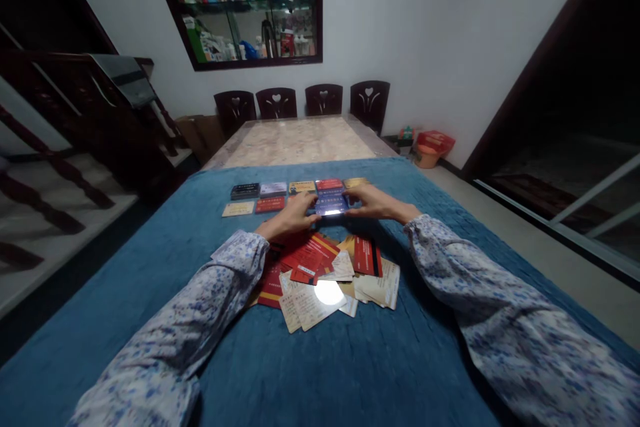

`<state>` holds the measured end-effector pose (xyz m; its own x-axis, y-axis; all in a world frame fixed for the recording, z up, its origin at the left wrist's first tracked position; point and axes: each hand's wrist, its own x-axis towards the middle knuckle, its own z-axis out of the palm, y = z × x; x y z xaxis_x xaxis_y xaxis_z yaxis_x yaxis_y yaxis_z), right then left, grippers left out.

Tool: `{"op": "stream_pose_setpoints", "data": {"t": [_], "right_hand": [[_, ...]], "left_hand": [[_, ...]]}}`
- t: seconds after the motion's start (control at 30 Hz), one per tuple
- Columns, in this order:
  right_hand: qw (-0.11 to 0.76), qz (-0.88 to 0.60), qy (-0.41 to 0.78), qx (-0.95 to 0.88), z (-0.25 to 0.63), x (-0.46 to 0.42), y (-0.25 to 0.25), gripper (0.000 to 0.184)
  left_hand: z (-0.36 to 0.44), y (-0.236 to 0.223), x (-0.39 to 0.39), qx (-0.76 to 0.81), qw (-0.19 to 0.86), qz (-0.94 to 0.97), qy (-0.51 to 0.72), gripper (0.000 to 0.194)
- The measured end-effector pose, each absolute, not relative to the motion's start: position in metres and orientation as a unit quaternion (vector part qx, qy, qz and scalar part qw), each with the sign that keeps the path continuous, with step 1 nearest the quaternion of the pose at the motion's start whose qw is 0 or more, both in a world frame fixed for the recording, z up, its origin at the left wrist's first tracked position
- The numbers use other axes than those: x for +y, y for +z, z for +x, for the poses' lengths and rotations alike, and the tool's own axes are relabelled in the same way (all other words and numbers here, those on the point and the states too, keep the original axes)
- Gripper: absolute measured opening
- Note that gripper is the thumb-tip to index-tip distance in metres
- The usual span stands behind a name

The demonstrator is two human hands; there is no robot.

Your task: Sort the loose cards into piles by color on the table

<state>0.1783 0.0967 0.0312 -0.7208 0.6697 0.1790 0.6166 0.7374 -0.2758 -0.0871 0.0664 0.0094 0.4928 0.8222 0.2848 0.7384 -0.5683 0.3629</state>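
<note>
A shiny blue-purple card (pixel 331 201) lies between my two hands, in the nearer row of cards. My left hand (pixel 295 215) pinches its left edge with thumb and fingers. On the opposite edge, the fingers of my right hand (pixel 373 203) are closed in the same way. Beyond it runs a row with a black card (pixel 245 191), a silver card (pixel 273 189), a yellow card (pixel 302 187) and a red card (pixel 329 183). To the left are a cream card (pixel 238 209) and another red card (pixel 270 205). My left hand partly hides an orange card.
Nearer me is a loose, overlapping pile of red, gold and cream cards (pixel 313 310), with glare on it. A blue cloth (pixel 350 373) covers this end of the long table (pixel 305 140). Dark chairs (pixel 324 99) stand at the far end, beneath a glass-shelved wall cabinet (pixel 257 65).
</note>
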Motion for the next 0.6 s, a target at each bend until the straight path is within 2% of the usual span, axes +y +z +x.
{"op": "stream_pose_setpoints", "data": {"t": [0.27, 0.6], "right_hand": [[0.127, -0.330, 0.078, -0.932, 0.179, 0.127, 0.029, 0.038], [0.069, -0.370, 0.035, -0.926, 0.179, 0.155, 0.029, 0.040]], "left_hand": [[-0.078, 0.009, 0.088, 0.491, 0.082, 0.849, 0.178, 0.039], [-0.073, 0.008, 0.116, 0.492, 0.062, 0.853, 0.162, 0.037]]}}
